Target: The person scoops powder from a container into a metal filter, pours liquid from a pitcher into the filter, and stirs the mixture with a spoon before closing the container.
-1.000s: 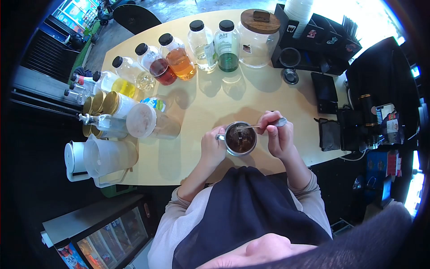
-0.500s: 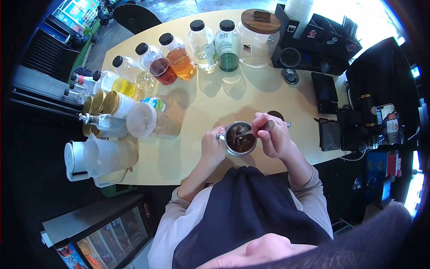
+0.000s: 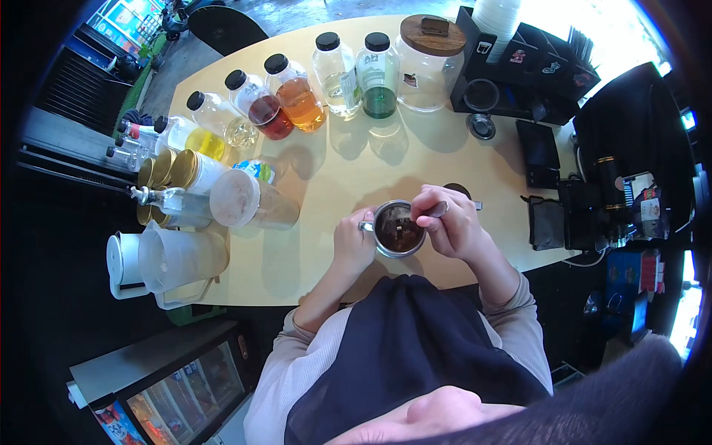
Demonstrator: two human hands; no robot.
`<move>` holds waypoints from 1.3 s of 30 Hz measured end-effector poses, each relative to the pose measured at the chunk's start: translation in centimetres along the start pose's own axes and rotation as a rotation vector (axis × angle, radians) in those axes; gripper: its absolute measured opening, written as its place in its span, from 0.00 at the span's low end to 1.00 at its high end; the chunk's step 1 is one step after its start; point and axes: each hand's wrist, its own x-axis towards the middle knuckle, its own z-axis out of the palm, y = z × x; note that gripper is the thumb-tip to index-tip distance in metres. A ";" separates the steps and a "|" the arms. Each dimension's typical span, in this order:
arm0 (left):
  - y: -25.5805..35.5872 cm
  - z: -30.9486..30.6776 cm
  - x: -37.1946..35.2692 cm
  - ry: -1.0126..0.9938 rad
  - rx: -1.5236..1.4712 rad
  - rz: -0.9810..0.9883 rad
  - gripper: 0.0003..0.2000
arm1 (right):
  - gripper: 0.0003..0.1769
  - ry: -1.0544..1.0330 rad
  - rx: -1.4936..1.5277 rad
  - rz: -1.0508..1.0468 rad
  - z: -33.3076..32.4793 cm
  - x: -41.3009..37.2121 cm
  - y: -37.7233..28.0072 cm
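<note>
A metal cup (image 3: 399,253) with dark brown liquid (image 3: 397,231) in it stands near the table's front edge. My left hand (image 3: 351,241) is closed around the handle on the cup's left side. Above the cup's right rim, my right hand (image 3: 449,219) pinches a spoon (image 3: 437,210). The spoon's handle end points up toward me; its lower part is hidden by my fingers and the liquid. Behind my right hand lies a dark round object (image 3: 457,190), partly covered by the hand.
Bottles with black caps, including a red one (image 3: 268,119) and a green one (image 3: 381,100), line the table's far side. A wooden-lidded jar (image 3: 429,78) stands beside a black organizer (image 3: 519,67). At left are a tub (image 3: 236,199) and a pitcher (image 3: 174,259).
My right hand has shifted slightly, and the spoon has changed its angle within the cup. My left hand and the cup have stayed in place.
</note>
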 end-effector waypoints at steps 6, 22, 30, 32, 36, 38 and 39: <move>-0.2 0.0 0.0 -0.007 -0.008 0.001 0.24 | 0.07 0.003 0.015 -0.010 0.1 0.1 0.2; -0.3 0.1 -0.1 0.008 -0.007 0.011 0.24 | 0.10 -0.020 0.109 0.018 -0.3 -0.4 0.4; 0.0 0.1 0.0 0.016 -0.015 0.017 0.23 | 0.12 -0.047 0.150 -0.100 0.2 -1.0 0.7; -0.1 0.2 -0.1 0.025 -0.016 0.011 0.23 | 0.12 -0.029 0.097 -0.103 0.1 -0.9 0.8; 0.2 0.1 0.0 0.021 -0.010 0.023 0.23 | 0.12 -0.023 0.045 -0.127 0.3 -0.9 0.6; 0.5 -0.1 0.0 0.015 -0.006 0.008 0.23 | 0.11 -0.071 0.087 -0.125 0.3 -1.1 0.3; 0.6 -0.1 0.0 0.009 -0.002 -0.010 0.23 | 0.11 -0.071 0.085 -0.127 0.2 -1.3 0.4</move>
